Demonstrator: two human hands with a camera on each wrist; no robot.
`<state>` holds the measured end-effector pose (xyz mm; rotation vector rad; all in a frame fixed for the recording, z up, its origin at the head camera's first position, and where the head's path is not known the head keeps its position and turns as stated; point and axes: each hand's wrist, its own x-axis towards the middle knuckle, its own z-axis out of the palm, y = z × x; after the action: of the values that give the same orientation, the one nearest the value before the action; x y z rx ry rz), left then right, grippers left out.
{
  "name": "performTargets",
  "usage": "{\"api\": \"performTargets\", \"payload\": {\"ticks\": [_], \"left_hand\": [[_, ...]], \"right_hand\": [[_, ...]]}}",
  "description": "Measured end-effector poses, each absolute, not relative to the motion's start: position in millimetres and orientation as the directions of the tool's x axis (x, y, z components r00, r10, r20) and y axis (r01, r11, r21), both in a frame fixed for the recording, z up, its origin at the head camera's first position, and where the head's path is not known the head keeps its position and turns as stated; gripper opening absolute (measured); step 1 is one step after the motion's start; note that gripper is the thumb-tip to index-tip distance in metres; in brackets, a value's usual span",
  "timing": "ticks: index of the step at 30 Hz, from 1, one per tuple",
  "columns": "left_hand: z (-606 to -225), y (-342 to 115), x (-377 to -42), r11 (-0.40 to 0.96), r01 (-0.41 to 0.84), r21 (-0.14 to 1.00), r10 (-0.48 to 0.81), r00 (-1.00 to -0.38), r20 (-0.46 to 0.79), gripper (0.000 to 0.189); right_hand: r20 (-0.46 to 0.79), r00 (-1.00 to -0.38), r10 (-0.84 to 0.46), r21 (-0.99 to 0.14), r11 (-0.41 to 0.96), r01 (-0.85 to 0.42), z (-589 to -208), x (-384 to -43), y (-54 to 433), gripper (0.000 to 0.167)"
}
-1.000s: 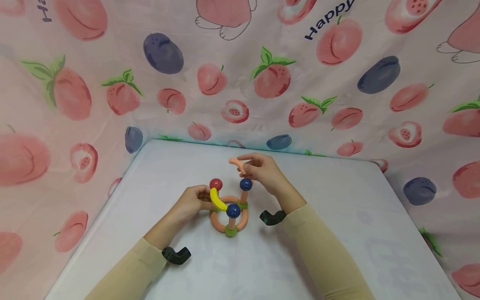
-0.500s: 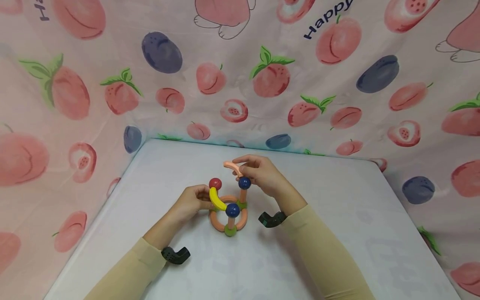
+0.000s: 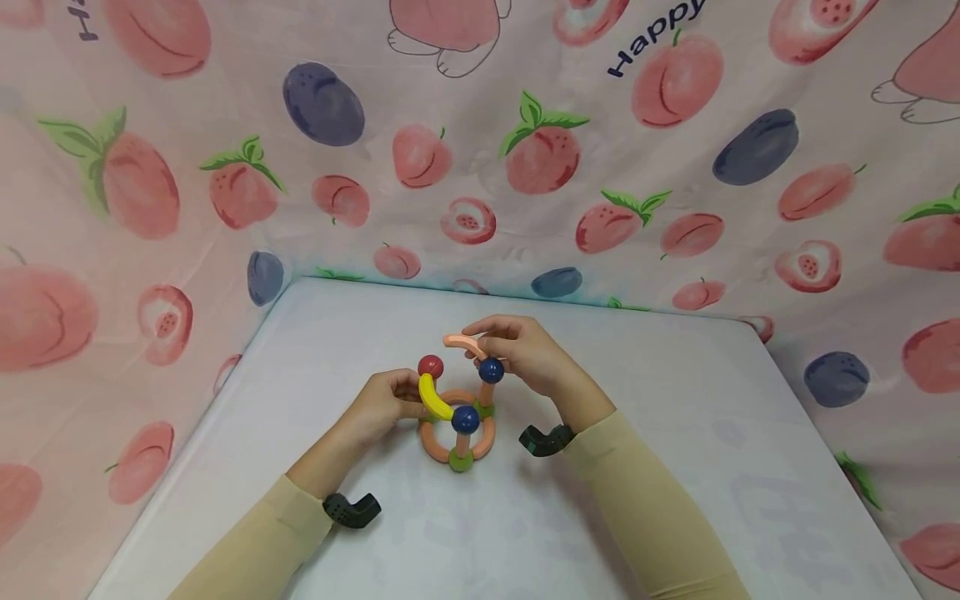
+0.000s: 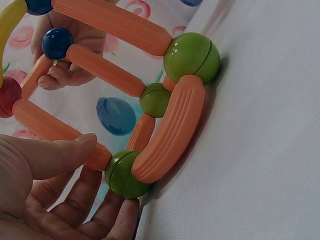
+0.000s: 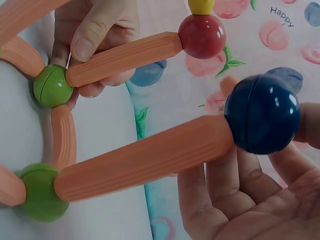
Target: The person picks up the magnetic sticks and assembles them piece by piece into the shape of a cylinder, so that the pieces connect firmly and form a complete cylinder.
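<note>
A toy frame of rods and balls stands on the table. Its base ring [image 3: 437,448] joins curved orange rods with green balls [image 4: 127,172]. Upright orange rods carry a red ball [image 3: 431,367], a rear blue ball [image 3: 491,370] and a front blue ball [image 3: 466,419]. A yellow curved rod [image 3: 433,398] bridges the red and front blue balls. My left hand [image 3: 385,403] grips the upright rod [image 4: 55,125] under the red ball, close to its green ball. My right hand [image 3: 521,348] pinches a curved orange rod [image 3: 461,341] at the rear blue ball; whether they are joined is hidden.
The white table [image 3: 637,500] extends around the frame. Fruit-print cloth [image 3: 480,150] rises behind it and at the sides. A black curved device [image 3: 352,511] sits at the left wrist, another black device [image 3: 546,440] at the right.
My right hand has shifted slightly left and down. The curved orange rod in it has come lower, lies flatter and is now at the rear blue ball. The left hand holds its place.
</note>
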<state>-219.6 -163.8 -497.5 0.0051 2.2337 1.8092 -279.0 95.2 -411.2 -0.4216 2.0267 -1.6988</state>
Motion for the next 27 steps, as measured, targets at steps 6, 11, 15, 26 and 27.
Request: {"api": "performTargets", "payload": {"ticks": [6, 11, 15, 26, 27], "left_hand": [[-497.4, -163.5, -219.2, 0.228, -0.161, 0.960, 0.162, -0.966, -0.200, 0.027], [-497.0, -163.4, -218.2, 0.218, -0.153, 0.964, 0.170, -0.967, -0.192, 0.027], [-496.8, -163.3, -218.2, 0.218, -0.150, 0.964, 0.174, -0.966, -0.189, 0.026], [-496.7, -163.6, -219.2, 0.220, -0.155, 0.963, 0.172, -0.966, -0.195, 0.027], [-496.9, -163.7, -219.3, 0.218, -0.157, 0.963, 0.170, -0.966, -0.196, 0.027]], "right_hand": [[-0.157, -0.814, -0.560, -0.977, 0.209, 0.045, -411.9, -277.8, 97.5, 0.028], [-0.154, -0.791, -0.592, -0.976, 0.217, 0.028, -413.8, -278.8, 98.8, 0.029], [-0.152, -0.774, -0.615, -0.976, 0.215, 0.021, -415.6, -279.4, 98.6, 0.030], [-0.156, -0.768, -0.621, -0.979, 0.198, 0.039, -416.0, -279.6, 97.2, 0.032], [-0.160, -0.771, -0.617, -0.979, 0.197, 0.045, -416.0, -279.9, 96.6, 0.032]]}}
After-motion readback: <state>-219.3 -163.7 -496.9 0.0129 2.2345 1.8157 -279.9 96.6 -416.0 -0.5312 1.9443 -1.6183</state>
